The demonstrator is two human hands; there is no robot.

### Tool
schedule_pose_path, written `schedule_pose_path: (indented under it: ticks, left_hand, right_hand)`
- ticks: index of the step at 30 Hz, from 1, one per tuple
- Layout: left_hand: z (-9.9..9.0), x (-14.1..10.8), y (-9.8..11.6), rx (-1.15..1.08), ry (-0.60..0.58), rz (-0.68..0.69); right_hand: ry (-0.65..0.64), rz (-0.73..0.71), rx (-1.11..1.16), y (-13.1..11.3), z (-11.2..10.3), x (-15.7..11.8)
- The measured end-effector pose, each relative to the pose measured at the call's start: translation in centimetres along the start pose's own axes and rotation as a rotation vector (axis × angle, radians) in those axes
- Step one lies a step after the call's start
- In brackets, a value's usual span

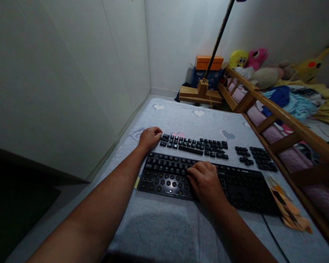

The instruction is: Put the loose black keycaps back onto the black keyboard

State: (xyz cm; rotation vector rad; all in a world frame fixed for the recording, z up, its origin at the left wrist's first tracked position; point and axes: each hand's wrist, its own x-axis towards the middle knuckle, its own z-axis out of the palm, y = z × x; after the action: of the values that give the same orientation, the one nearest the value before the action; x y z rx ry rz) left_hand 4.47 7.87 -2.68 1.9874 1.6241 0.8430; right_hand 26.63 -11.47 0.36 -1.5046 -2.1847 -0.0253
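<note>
On our left we see a tall pale panel (pixel 71 73). By the far wall (pixel 175 40), an orange box (pixel 215 64) sits on a dark blue box (pixel 215 78), behind a wooden stand (pixel 188 92) with a black pole (pixel 220 33). Past a wooden rail (pixel 279 110) on our right, we find a yellow plush toy (pixel 238 57) beside a pink plush toy (pixel 256 59), and crumpled light-blue cloth (pixel 303 105).

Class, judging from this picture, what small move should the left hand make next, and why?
Probably pinch the nearest loose keycap and carry it to the keyboard, if caps are to go on: the left hand sits beside it, and round domes lie uncapped on the keyboard's near left part.
</note>
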Motion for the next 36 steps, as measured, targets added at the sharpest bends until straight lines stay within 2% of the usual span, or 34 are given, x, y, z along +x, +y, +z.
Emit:
schedule_pose_path:
  ticks: [19,26,31,36]
  left_hand:
    - [0.0,0.0,0.1,0.006,-0.006,-0.024]
    - [0.0,-0.1,0.2,-0.007,0.007,-0.002]
    - [0.1,0.0,0.0,0.001,0.009,-0.002]
    - [0.2,0.0,0.0,-0.003,-0.003,-0.009]
  right_hand:
    - [0.006,-0.007,0.055,0.3,1.0,-0.5]
    - [0.075,0.079,0.188,1.0,-0.3,-0.4]
    - [0.111,0.164,0.143,3.2,-1.9,0.9]
    - [0.029,0.200,-0.044,7.3,-3.2,4.9]
